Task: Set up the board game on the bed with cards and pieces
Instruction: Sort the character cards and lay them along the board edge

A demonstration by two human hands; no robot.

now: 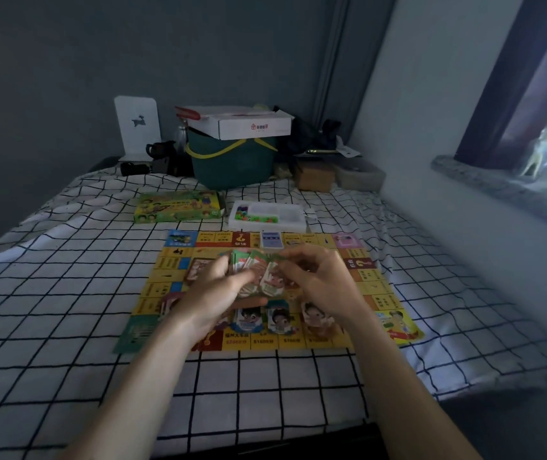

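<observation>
A yellow game board (pixel 375 287) lies flat on the checked bedsheet. Above its middle, my left hand (pixel 212 293) and my right hand (pixel 322 280) together hold a fanned stack of cards (pixel 259 273) with green edges and cartoon faces. Character cards (pixel 280 318) lie in a row along the board's near edge, partly hidden by my hands. A small blue card deck (pixel 271 240) rests on the board's far edge. A green card (pixel 134 332) lies at the near left corner.
Behind the board are the green game box (pixel 177 207) and a clear tray of coloured pieces (pixel 267 214). At the head of the bed stand a green basket (pixel 232 164) with a white carton on top, dark items and a brown box. A wall and window sill run along the right.
</observation>
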